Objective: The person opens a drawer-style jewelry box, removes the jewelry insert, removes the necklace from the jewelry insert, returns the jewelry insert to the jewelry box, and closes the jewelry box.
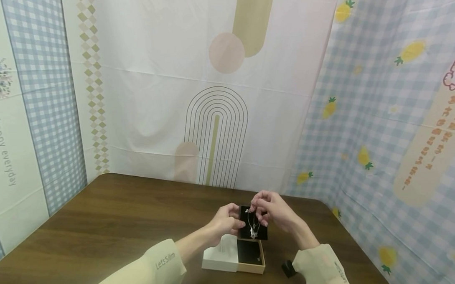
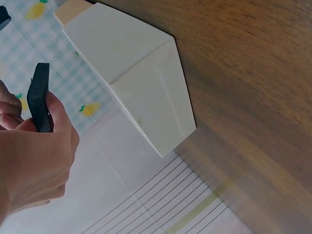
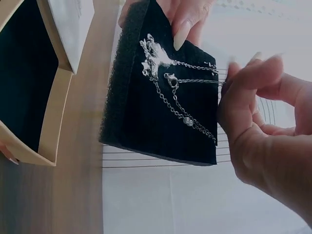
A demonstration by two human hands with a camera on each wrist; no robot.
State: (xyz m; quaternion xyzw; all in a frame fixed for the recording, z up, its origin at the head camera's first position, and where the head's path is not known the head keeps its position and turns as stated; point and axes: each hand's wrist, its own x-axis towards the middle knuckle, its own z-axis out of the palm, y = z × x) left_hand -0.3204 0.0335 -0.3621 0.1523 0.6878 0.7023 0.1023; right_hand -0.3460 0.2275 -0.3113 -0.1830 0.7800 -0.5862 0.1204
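My left hand point(image 1: 224, 222) grips a black foam pad point(image 3: 165, 122) by one side, thumb on its face, tilted above an open box. A silver necklace point(image 3: 158, 59) with a cluster pendant, a lobster clasp and a small bead lies on the pad, its chains running over the edge. At that edge my right hand point(image 1: 276, 210) has its fingers curled and pinches the chain; the fingertips are partly hidden. Below the pad sits the cardboard box point(image 1: 251, 268), black inside, partly covered by a white sleeve point(image 2: 126, 63).
A small black object point(image 1: 288, 268) lies on the table beside my right sleeve. The brown wooden table point(image 1: 113, 221) stretches away to the left. Patterned cloths point(image 1: 155, 119) hang behind and along the sides.
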